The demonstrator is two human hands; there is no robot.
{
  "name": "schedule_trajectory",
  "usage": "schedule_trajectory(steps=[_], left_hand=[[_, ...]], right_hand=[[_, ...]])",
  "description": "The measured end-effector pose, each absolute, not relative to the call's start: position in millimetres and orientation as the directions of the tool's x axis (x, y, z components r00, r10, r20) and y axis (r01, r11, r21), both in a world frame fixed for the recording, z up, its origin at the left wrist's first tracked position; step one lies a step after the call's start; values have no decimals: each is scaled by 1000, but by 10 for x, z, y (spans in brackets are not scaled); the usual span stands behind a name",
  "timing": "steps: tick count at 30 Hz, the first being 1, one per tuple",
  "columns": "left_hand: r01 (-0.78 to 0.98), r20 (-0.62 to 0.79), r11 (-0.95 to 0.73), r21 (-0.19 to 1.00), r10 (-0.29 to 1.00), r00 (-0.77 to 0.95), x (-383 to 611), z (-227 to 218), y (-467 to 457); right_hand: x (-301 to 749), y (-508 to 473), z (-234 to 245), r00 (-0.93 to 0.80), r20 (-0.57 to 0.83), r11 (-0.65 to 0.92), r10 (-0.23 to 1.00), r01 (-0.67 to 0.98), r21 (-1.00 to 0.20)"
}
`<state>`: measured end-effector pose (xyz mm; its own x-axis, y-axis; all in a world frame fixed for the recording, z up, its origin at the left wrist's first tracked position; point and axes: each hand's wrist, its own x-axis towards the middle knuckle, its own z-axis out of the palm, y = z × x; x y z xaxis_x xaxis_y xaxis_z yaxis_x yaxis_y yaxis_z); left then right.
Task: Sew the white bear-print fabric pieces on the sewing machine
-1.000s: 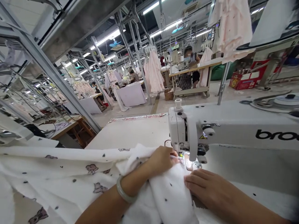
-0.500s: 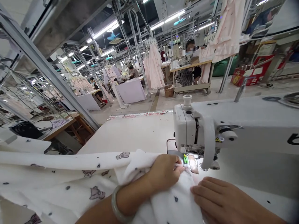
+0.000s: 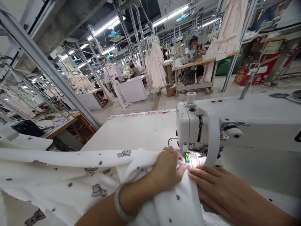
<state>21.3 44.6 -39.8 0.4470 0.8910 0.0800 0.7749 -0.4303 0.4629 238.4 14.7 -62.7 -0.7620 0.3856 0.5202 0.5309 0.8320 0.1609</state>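
White fleecy fabric [image 3: 131, 175] with small animal and dot prints spreads across the left and front of the sewing table. My left hand [image 3: 168, 169], a pale bangle at its wrist, pinches a fold of it close to the needle area. Fingers stretched and side by side, my right hand [image 3: 216, 185] rests its fingertips on the fabric's right edge, close to my left thumb; its own thumb is hidden. Just beyond both hands stands the white sewing machine [image 3: 190, 125]. A green piece [image 3: 187, 157] shows by the lit presser foot area.
The white tabletop [image 3: 131, 131] reaches back to a taped edge. A metal post [image 3: 51, 72] slants at left. Farther off, a person [image 3: 196, 51] sits at another machine table. Pink garments [image 3: 155, 66] hang nearby, and a red box [image 3: 251, 73] stands on the floor at right.
My right hand has moved up and slightly left, its fingertips now close to the needle area. My left hand stays on the fold, its knuckles slightly higher. The view has shifted slightly.
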Motion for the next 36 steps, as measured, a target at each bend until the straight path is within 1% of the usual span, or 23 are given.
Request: schedule_trajectory(steps=[3,5,9,11,14,19,23,29,36], left_hand=[[787,85,-415,455,901,426,221,-399,466],[801,62,-396,449,908,415,231,-380,474],[825,4,-367,431,914,405,257,-352,474],[827,0,-376,417,910,414,273,-362,484],[831,4,-404,382,900,436,302,-382,531],[863,-47,-425,275,890,454,356,-337,638],[879,-73,-414,236,894,441,380,-277,662],[876,-60,-425,227,892,448,376,-279,627],[882,-42,-414,226,900,434,385,-260,673]], right_hand=[[2374,133,-614,-754,499,843,427,532,82],[2363,123,-609,-740,507,846,443,532,37],[2350,127,-598,-710,530,842,464,540,-14],[2357,149,-588,-713,537,849,451,528,-12],[2369,189,-579,-729,542,859,419,511,24],[2341,210,-576,-715,532,820,454,569,65],[2332,211,-549,-714,540,810,446,579,96],[2369,212,-548,-684,536,817,495,576,-18],[2395,192,-610,-665,519,805,537,588,-81]])
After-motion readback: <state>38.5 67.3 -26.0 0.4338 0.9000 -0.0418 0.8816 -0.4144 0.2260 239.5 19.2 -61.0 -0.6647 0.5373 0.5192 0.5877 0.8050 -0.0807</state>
